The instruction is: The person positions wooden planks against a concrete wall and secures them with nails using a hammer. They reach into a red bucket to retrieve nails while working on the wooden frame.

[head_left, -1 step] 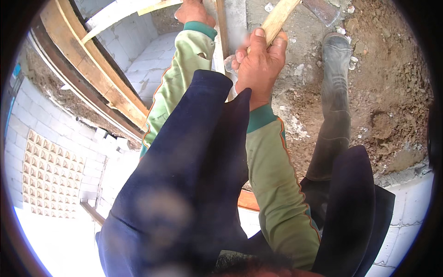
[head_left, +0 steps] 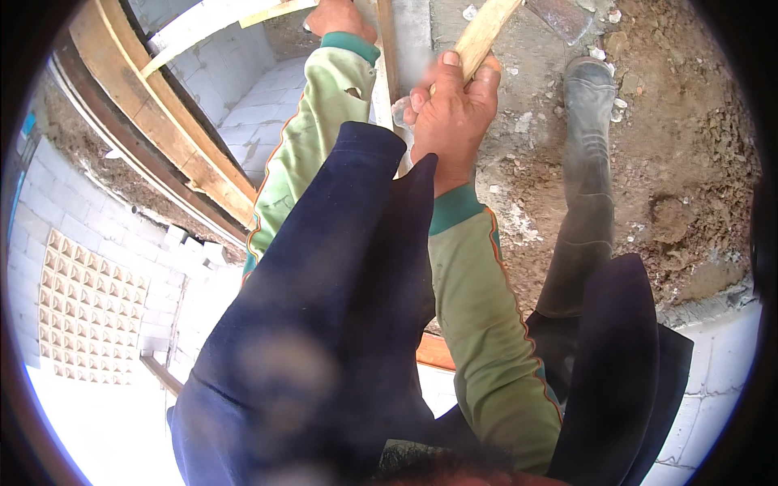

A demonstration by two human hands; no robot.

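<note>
My right hand (head_left: 455, 117) is wrapped round a wooden handle (head_left: 485, 34) that slants up to the right. By its far end lies a rusty flat metal blade (head_left: 563, 19); the two look like a hatchet, though the joint is cut off by the top edge. My left hand (head_left: 340, 19) is curled at the top edge, at the end of a pale wooden strip (head_left: 203, 31). Its fingertips are out of sight, so what it grips cannot be made out. A narrow upright timber (head_left: 388, 49) runs just right of that hand.
Curved-looking wooden boards (head_left: 154, 113) cross the left side, above a recess of pale blocks (head_left: 251, 121). A patterned vent-block panel (head_left: 89, 312) stands lower left. My dark rubber boot (head_left: 590, 121) rests on rough soil (head_left: 673, 138) with rubble. My dark-clothed knee (head_left: 324, 243) fills the middle.
My right hand and the wooden handle have shifted very slightly left. Both hands keep the same pose.
</note>
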